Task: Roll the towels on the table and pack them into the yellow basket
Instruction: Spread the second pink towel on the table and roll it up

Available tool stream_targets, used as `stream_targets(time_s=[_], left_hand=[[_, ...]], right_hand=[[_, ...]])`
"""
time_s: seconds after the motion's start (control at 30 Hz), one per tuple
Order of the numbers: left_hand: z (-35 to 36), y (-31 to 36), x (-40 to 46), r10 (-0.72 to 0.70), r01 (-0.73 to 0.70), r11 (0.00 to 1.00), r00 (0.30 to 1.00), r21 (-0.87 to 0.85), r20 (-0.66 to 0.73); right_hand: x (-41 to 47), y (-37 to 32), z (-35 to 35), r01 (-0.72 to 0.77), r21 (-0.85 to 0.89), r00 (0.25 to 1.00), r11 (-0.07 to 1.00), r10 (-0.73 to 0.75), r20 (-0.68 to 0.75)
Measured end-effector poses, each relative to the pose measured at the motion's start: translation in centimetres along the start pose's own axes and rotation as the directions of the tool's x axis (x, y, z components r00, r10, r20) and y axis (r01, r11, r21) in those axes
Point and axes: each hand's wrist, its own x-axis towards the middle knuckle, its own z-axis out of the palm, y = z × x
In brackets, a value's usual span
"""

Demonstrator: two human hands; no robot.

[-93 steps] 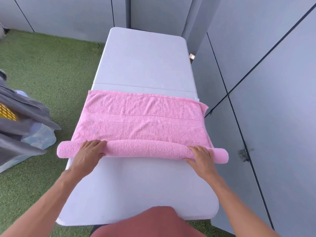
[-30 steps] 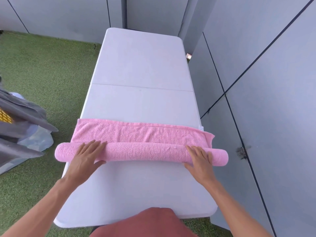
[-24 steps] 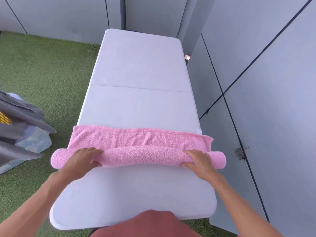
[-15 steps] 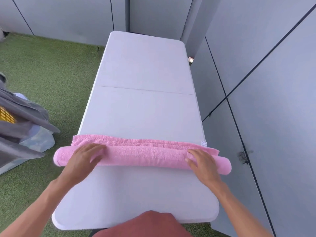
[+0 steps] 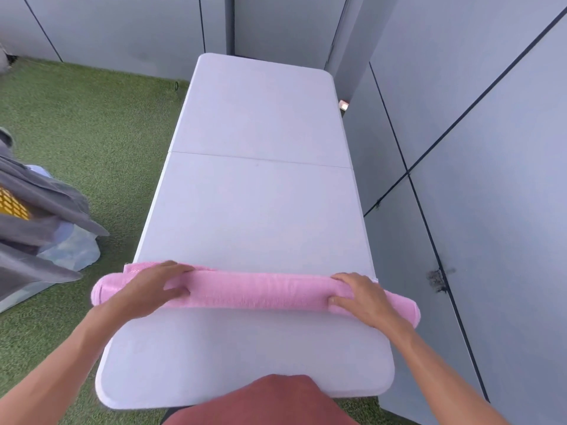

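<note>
The flat strip of pink towel (image 5: pixel 254 292) that lay beyond the fingers half a second ago is nearly gone; only a sliver shows past the left hand (image 5: pixel 147 289). Both the left and right hand (image 5: pixel 360 297) curl over the roll's ends on the white table (image 5: pixel 254 210), gripping it. Rolling looks finished; the yellow basket (image 5: pixel 12 204), far off to the left hand's side, comes next.

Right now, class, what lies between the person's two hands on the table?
In the head view, only the middle stretch of the rolled pink towel lies between the left hand and right hand, on the white table.
</note>
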Motion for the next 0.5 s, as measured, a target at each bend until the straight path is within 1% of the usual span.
stream_targets(time_s=[0.03,0.07,0.1,0.13,0.2,0.23,0.3,0.37,0.43,0.5], left_hand=[[0.2,0.0,0.0,0.048,-0.047,0.999,0.990,0.009,-0.132],[0.3,-0.2,-0.1,0.075,-0.068,0.997,0.972,0.043,-0.222],[0.4,-0.5,-0.3,0.084,-0.066,0.995,0.962,0.079,-0.261],[0.4,-0.8,-0.5,0.084,-0.056,0.992,0.965,0.114,-0.249],[0.4,-1.6,-1.0,0.075,-0.046,0.986,0.981,0.159,-0.178],[0.5,-1.9,-1.1,0.073,-0.043,0.984,0.983,0.172,-0.170],[0.6,-2.0,-0.9,0.080,-0.040,0.981,0.975,0.190,-0.208],[0.8,-1.2,-0.5,0.069,-0.022,0.984,0.961,0.174,-0.266],[0.9,0.5,0.1,-0.055,0.099,0.986,0.951,0.131,-0.306],[1.2,2.4,0.6,-0.215,0.272,0.953,0.915,0.130,-0.341]], right_hand=[[-0.2,0.1,0.4,-0.008,0.013,0.993,1.000,0.010,-0.115],[-0.3,0.3,0.8,-0.013,0.025,0.981,1.000,0.018,-0.196],[-0.5,0.4,1.0,-0.010,0.022,0.972,1.000,0.015,-0.233],[-0.9,0.6,1.0,0.001,-0.007,0.972,1.000,-0.002,-0.235],[-1.5,1.5,0.9,0.011,-0.101,0.982,0.995,-0.030,-0.189],[-1.7,1.9,0.9,-0.008,-0.140,0.986,0.990,-0.016,-0.165],[-1.9,2.4,1.0,-0.064,-0.155,0.983,0.986,0.035,-0.181],[-1.6,2.0,1.5,-0.157,-0.119,0.965,0.980,0.126,-0.230],[-0.8,0.6,2.0,-0.256,-0.049,0.937,0.965,0.236,-0.259],[0.3,-1.6,2.4,-0.347,0.037,0.902,0.937,0.344,-0.262]])
